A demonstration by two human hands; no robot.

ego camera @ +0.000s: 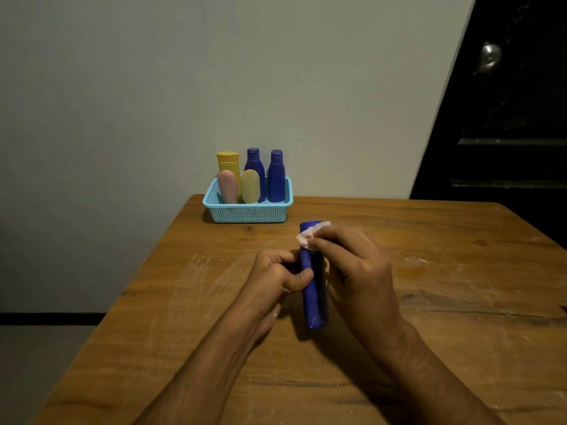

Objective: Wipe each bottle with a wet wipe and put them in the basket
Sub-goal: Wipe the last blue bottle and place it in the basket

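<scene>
Nearest the camera, two bare forearms reach in from the bottom edge over a wooden table point(429, 228) whose top is scuffed with pale, chalky streaks around the hands. The left hand point(276, 276) curls round the middle of a blue bottle point(313, 299), thumb lying across its front and fingers tucked behind, so the bottle is gripped from the left side. The bottle points away from the person, its base nearest the camera and its far end toward the wall; whether it rests on the table or is held just above it cannot be told. The right hand point(357, 265) comes in from the other side, fingers bent over the bottle's far end and pinching a white wipe point(310, 234) against it; the wipe covers the cap, so that end is mostly hidden, and the hand hides the bottle's right side.

Beyond the hands, well apart from them, a light blue basket point(245, 213) sits at the table's far left corner, against the wall point(153, 87). Five containers stand upright in it: a yellow tube point(228, 162) at the back left, two blue bottles point(277, 176) to its right, and in front a pink tube point(228, 187) and a pale yellow tube point(250, 187), which partly hide those behind. To the far right stands a dark door point(506, 118) with a metal knob point(490, 57).
</scene>
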